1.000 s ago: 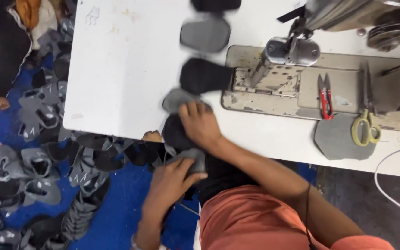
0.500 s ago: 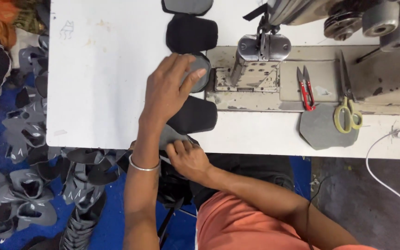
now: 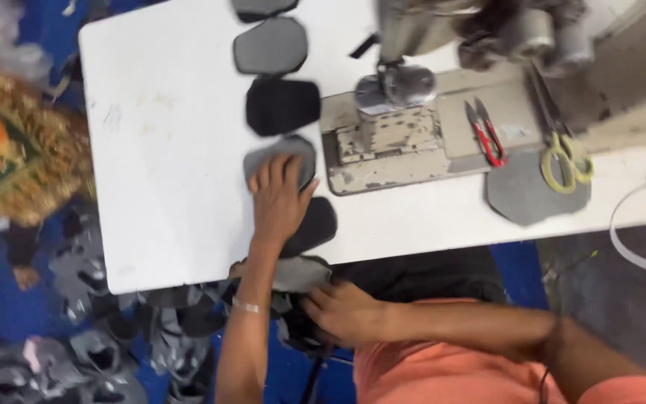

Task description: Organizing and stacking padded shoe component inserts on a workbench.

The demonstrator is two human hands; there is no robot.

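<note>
Down at the table's near edge, the worker's right hand (image 3: pixel 342 310) curls over a bundle of grey and black cut pieces (image 3: pixel 297 280) held in the lap; its fingers look closed on the stack, though the blur makes the exact grip hard to read. Just above, the left hand (image 3: pixel 278 196) lies flat on the white table (image 3: pixel 166 150), fingers spread and pressing down rather than gripping, on a grey padded piece (image 3: pixel 282 153) that sits just left of the sewing machine's base (image 3: pixel 398 150). A black piece (image 3: pixel 315 224) pokes out from beneath the wrist. Farther along the table, more pieces run in a line away from the worker: a black piece (image 3: pixel 282 105), then a grey piece (image 3: pixel 271 46). To the right, red thread snips (image 3: pixel 485 135) and yellow-handled scissors (image 3: pixel 562 161) rest on the machine bed beside a flat grey panel (image 3: pixel 536 194).

To do this step well, in my judgement, the flat palm should keep the piece square to the machine's edge and sliding without creasing, while the lower hand holds the bundle steady so only one piece feeds up at a time.
</note>
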